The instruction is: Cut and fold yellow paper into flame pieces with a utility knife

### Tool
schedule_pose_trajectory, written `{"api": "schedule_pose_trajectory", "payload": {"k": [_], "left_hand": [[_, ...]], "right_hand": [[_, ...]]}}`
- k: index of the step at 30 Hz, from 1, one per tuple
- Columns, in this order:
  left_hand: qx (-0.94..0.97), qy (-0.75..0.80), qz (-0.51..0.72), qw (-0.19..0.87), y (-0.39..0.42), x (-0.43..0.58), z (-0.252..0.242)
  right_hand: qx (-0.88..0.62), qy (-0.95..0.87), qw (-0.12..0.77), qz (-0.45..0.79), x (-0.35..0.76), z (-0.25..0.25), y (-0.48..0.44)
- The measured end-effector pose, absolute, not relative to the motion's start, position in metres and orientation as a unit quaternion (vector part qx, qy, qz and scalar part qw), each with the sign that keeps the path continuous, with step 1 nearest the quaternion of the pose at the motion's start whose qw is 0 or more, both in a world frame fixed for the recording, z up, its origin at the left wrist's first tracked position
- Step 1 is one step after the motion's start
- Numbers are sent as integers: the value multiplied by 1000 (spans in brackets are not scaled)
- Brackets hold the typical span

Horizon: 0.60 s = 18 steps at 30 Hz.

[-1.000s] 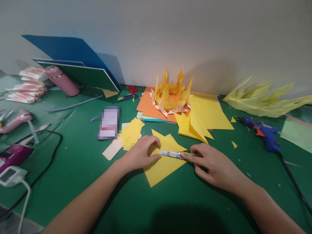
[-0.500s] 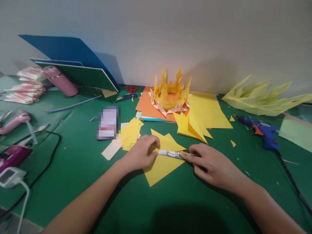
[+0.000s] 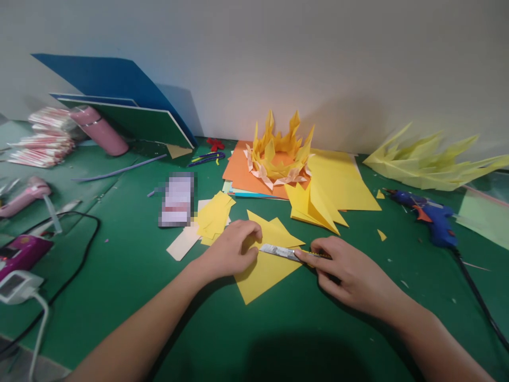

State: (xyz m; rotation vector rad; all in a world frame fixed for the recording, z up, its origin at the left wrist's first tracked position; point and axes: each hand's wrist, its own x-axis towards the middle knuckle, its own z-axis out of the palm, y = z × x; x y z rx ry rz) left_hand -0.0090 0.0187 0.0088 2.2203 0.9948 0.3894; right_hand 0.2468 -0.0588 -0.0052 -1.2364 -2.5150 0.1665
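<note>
My right hand (image 3: pixel 345 268) is closed around a utility knife (image 3: pixel 281 252), index finger stretched along it. Its long grey blade points left and lies over yellow paper (image 3: pixel 265 278). The paper seems folded, with a pointed flap standing toward the back. On the paper's left part rests my left hand (image 3: pixel 237 248), fingers curled and thumb near the blade's tip, holding the sheet down. Its fingertips are partly hidden. Just beyond that hand lies a pile of yellow paper strips (image 3: pixel 216 213) over pale pink ones.
Behind stand a folded-paper crown (image 3: pixel 280 159) on orange sheets, folded yellow paper (image 3: pixel 312 207) and a pale yellow paper piece (image 3: pixel 433 164). A blue glue gun (image 3: pixel 431 217) lies right. On the left are a phone (image 3: pixel 177 199), pink flask (image 3: pixel 99 130), pink glue gun (image 3: pixel 27 196) and cables.
Almost nothing differs. The whole view has shifted very slightly; both hands, the utility knife and the yellow paper keep nearly the same places relative to each other.
</note>
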Motion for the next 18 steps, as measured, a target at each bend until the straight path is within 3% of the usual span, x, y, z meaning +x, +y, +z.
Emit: {"api": "schedule_pose_trajectory", "payload": {"k": [18], "left_hand": [[856,374,151,324,21,-9,9]], "right_hand": [[-433,-885,166,54,249,-5,-60]]}}
